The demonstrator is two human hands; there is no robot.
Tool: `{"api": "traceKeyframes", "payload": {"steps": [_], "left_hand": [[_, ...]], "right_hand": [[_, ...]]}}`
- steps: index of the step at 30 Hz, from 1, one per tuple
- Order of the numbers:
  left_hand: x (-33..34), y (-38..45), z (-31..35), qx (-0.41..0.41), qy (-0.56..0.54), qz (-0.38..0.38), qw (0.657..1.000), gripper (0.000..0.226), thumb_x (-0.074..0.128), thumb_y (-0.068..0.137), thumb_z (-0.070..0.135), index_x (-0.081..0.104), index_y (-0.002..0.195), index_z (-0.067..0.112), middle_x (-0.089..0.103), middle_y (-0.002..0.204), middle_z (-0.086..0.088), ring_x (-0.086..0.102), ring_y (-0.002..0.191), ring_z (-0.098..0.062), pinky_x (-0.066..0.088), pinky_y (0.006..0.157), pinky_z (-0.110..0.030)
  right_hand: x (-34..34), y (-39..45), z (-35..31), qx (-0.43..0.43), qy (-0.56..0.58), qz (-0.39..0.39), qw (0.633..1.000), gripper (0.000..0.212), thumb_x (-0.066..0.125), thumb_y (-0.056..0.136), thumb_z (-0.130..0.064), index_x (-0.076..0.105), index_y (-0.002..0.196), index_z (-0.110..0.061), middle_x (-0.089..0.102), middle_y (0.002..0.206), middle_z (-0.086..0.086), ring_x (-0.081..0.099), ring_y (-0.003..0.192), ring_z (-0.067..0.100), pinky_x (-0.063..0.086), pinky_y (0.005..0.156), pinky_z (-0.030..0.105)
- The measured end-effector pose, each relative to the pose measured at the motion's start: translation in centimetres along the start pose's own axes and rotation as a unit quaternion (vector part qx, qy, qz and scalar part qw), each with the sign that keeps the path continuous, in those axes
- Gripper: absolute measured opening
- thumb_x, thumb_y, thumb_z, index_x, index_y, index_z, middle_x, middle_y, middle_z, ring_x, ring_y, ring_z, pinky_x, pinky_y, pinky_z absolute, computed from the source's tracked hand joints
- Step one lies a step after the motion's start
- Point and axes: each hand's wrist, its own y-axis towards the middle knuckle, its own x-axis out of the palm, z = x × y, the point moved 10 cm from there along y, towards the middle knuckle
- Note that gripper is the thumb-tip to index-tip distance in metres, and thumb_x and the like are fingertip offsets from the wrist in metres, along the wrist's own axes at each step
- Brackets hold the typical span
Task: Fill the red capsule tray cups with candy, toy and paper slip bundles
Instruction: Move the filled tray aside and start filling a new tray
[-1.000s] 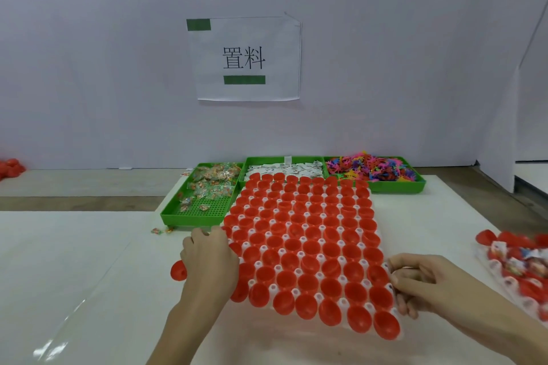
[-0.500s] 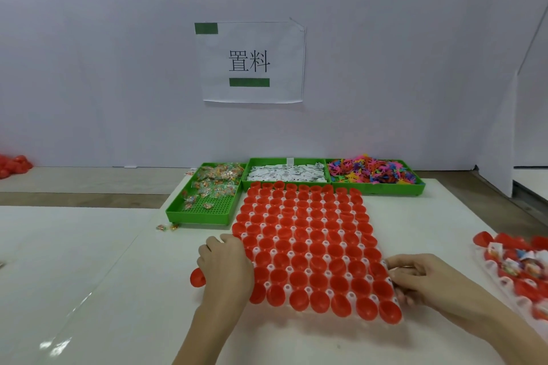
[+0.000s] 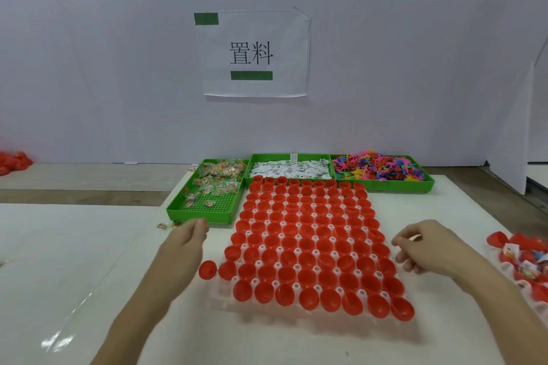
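Hands off the tray, ready to fill

My left hand (image 3: 185, 241) and right hand (image 3: 421, 249), both loosely curled and empty, have just let go of the tray (image 3: 311, 249) at centre frame. Every cup looks empty; candy (image 3: 218, 179), slips (image 3: 289, 169) and toys (image 3: 381, 167) wait above. One loose cup (image 3: 207, 270) sits at its left edge.

Head view, seemingly close, faces forward-down over table (image 3: 74, 246).

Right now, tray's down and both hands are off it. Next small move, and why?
Probably reach the left hand forward to the candy bin just beyond it. Every cup in the red capsule tray looks empty, both hands appear to hold nothing, and the right hand hovers beside the tray edge.
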Motion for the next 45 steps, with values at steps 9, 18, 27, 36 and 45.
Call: {"api": "traceKeyframes", "payload": {"steps": [9,18,27,36,45], "left_hand": [[-0.7,-2.1,-3.4,0.058,0.091,-0.067,0.992,0.021,0.077,0.089,0.017,0.076,0.097,0.036,0.077,0.096,0.018,0.074,0.082,-0.007,0.058,0.078,-0.023],[-1.7,-3.0,-3.6,0.005,0.003,-0.038,0.999,0.022,0.088,0.068,0.034,0.075,0.083,0.044,0.077,0.077,-0.001,0.073,0.063,-0.022,0.060,0.063,-0.030],[0.0,-4.7,-2.8,0.036,0.073,-0.068,0.994,0.035,0.087,0.051,0.054,0.075,0.073,0.031,0.073,0.070,0.005,0.064,0.053,-0.012,0.050,0.053,-0.017],[-2.0,-1.8,-0.8,0.113,0.124,-0.017,0.986,0.031,0.058,0.077,0.064,0.069,0.078,0.035,0.071,0.069,0.013,0.065,0.054,-0.007,0.050,0.060,-0.018],[3.5,6.9,3.9,0.213,0.155,-0.006,0.965,0.016,0.061,0.101,0.025,0.068,0.091,0.016,0.067,0.084,0.005,0.063,0.077,-0.014,0.052,0.071,-0.030]], "right_hand": [[-0.2,1.7,-3.8,-0.094,-0.027,0.147,0.984,0.026,0.054,0.099,-0.010,0.073,0.084,-0.020,0.072,0.076,0.001,0.068,0.068,0.017,0.046,0.059,0.025],[-0.7,0.6,-3.1,-0.127,0.016,0.180,0.975,0.024,0.055,0.100,-0.009,0.073,0.088,-0.020,0.070,0.070,-0.003,0.065,0.064,0.010,0.041,0.055,0.018],[-0.3,0.5,-3.0,-0.143,0.018,0.173,0.974,0.028,0.057,0.099,-0.011,0.071,0.081,-0.027,0.069,0.061,-0.007,0.064,0.055,0.005,0.042,0.053,0.017],[0.2,1.1,-2.9,-0.158,0.045,0.166,0.972,0.025,0.058,0.100,-0.013,0.072,0.086,-0.028,0.069,0.061,-0.006,0.065,0.057,0.004,0.043,0.054,0.018],[0.3,1.4,-2.2,-0.139,0.039,0.194,0.970,0.013,0.059,0.100,-0.020,0.068,0.110,-0.020,0.068,0.074,-0.003,0.065,0.070,0.010,0.042,0.058,0.023]]}}
